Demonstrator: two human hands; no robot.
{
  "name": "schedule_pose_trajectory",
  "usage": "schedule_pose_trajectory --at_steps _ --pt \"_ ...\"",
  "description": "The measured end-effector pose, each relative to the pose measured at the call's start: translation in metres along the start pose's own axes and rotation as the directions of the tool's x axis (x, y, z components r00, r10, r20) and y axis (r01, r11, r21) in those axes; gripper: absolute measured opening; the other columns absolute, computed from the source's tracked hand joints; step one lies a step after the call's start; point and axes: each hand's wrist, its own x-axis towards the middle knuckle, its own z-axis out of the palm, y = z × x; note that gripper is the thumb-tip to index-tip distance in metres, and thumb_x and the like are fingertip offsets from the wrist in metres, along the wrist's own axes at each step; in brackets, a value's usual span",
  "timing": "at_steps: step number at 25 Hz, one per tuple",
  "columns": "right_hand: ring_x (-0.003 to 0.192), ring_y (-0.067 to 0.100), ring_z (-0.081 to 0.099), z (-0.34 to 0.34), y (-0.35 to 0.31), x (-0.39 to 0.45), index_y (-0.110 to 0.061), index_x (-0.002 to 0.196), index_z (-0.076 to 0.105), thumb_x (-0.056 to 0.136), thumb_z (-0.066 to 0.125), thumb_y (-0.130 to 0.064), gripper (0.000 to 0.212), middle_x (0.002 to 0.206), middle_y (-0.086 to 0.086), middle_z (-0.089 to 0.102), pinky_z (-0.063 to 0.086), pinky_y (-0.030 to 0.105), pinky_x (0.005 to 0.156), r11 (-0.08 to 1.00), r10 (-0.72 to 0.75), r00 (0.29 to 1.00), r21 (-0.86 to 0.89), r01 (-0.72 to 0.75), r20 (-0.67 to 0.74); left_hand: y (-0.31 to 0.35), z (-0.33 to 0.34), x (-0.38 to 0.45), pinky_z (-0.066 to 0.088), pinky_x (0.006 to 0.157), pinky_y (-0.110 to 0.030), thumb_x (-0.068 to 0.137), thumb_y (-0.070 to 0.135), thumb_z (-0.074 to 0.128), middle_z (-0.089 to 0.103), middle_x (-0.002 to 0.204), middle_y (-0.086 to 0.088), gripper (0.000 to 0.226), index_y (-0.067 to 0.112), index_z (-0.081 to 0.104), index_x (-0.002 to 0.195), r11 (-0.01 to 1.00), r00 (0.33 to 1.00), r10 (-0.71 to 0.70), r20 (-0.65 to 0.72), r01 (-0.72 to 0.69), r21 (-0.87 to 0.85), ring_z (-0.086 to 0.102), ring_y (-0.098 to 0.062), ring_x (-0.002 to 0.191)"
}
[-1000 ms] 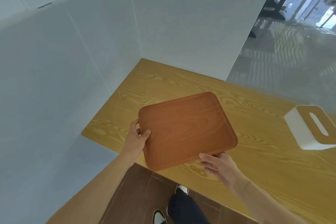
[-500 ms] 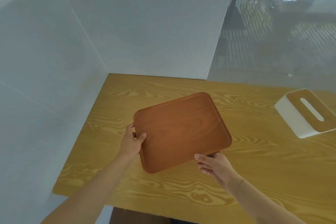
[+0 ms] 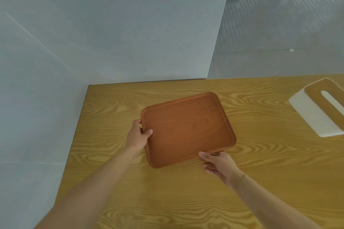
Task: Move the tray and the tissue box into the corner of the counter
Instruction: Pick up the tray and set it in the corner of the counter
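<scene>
A brown wooden tray (image 3: 188,128) with rounded corners is held over the yellow wood-grain counter (image 3: 186,201), tilted a little. My left hand (image 3: 138,135) grips its left rim, thumb on top. My right hand (image 3: 218,163) grips its near right corner from below. The counter's corner (image 3: 91,87) lies to the far left of the tray, where two white walls meet. A white tissue box (image 3: 320,109) with a wooden slotted top stands on the counter at the right edge of view, partly cut off.
White wall panels (image 3: 111,33) close the counter on the left and at the back. Right of the back panel is a glass pane (image 3: 279,24). Bare counter lies between the tray and the corner.
The tray, held in both hands, has come in over the counter and nearer the corner. My view has moved forward, so the floor and shoes are out of sight.
</scene>
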Motion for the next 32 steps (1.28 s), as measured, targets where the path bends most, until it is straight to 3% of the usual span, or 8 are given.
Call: schedule_pose_trajectory --at_steps 4,9,15,18,21,25,27,32 --pt "0.065 0.020 0.068 0.013 0.000 0.015 -0.004 0.105 0.072 0.080 0.087 -0.019 0.033 0.084 0.008 0.078 0.055 0.030 0.054 0.995 0.077 0.995 0.076 -0.072 -0.062 0.006 0.004 0.038 0.050 0.073 -0.036 0.093 0.028 0.068 0.055 0.095 0.008 0.061 0.018 0.035 0.144 0.997 0.999 0.013 0.041 -0.016 0.078 0.060 -0.017 0.085" --pt "0.065 0.018 0.070 0.030 -0.003 0.030 -0.005 0.099 0.073 0.080 0.086 -0.017 0.026 0.079 0.007 0.077 0.056 0.029 0.054 0.987 0.107 0.989 0.132 -0.093 -0.099 0.006 0.003 0.067 0.037 0.065 -0.020 0.094 0.027 0.067 0.063 0.111 -0.003 0.060 0.015 0.038 0.145 0.990 0.998 0.040 0.051 -0.046 0.130 0.053 -0.013 0.086" --pt "0.056 0.018 0.069 0.040 -0.001 0.036 0.003 0.097 0.072 0.083 0.084 -0.023 0.032 0.068 0.009 0.075 0.058 0.029 0.049 0.987 0.157 0.969 0.069 -0.147 -0.191 0.011 0.007 0.074 0.048 0.093 -0.037 0.092 0.028 0.069 0.063 0.126 -0.010 0.059 0.010 0.046 0.143 0.969 0.990 0.139 -0.007 -0.134 0.209 0.061 -0.026 0.111" --pt "0.047 0.019 0.065 0.037 -0.008 0.035 0.000 0.082 0.072 0.083 0.081 -0.045 0.046 0.059 0.009 0.073 0.055 0.030 0.047 0.959 0.131 0.942 -0.203 -0.200 -0.310 0.016 0.013 0.069 0.051 0.089 -0.041 0.092 0.030 0.069 0.064 0.121 -0.008 0.052 0.012 0.052 0.138 0.952 0.981 0.165 -0.098 -0.133 0.275 0.062 -0.027 0.107" --pt "0.049 0.020 0.060 0.027 -0.009 0.028 -0.013 0.059 0.056 0.073 0.068 -0.077 0.066 0.052 0.000 0.064 0.045 0.032 0.050 0.735 -0.034 0.899 -0.620 -0.274 -0.437 0.019 0.017 0.063 0.055 0.080 -0.046 0.090 0.033 0.070 0.065 0.114 -0.003 0.048 0.017 0.056 0.133 0.919 0.971 0.176 -0.162 -0.103 0.380 0.064 -0.024 0.100" --pt "0.090 0.030 0.063 0.020 0.009 0.018 -0.018 0.110 0.046 0.065 0.071 -0.081 0.081 0.105 0.008 0.066 0.052 0.045 0.073 0.732 -0.265 0.754 -0.635 -0.249 -0.601 0.013 0.020 0.057 0.055 0.078 -0.046 0.091 0.033 0.069 0.062 0.112 -0.003 0.048 0.018 0.055 0.134 0.895 0.956 0.242 -0.166 -0.154 0.419 0.063 -0.022 0.095" --pt "0.125 0.039 0.046 0.013 0.016 0.018 -0.024 0.144 0.027 0.067 0.076 -0.073 0.103 0.145 0.014 0.045 0.042 0.056 0.097 0.732 -0.387 0.694 -0.660 -0.168 -0.606 0.006 0.021 0.055 0.051 0.088 -0.049 0.092 0.034 0.066 0.061 0.118 -0.007 0.051 0.017 0.052 0.138 0.852 0.938 0.312 -0.153 -0.204 0.483 0.060 -0.027 0.104" --pt "0.155 0.030 -0.004 -0.029 0.003 0.029 -0.043 0.159 0.000 0.072 0.057 -0.084 0.112 0.172 -0.001 -0.001 0.007 0.065 0.119 0.437 -0.469 0.806 -0.888 -0.143 -0.361 -0.023 0.022 0.031 0.028 0.111 -0.056 0.090 0.062 0.054 0.045 0.149 -0.012 0.082 0.015 0.029 0.153 0.720 0.900 0.436 0.002 -0.350 0.599 0.039 -0.031 0.136"
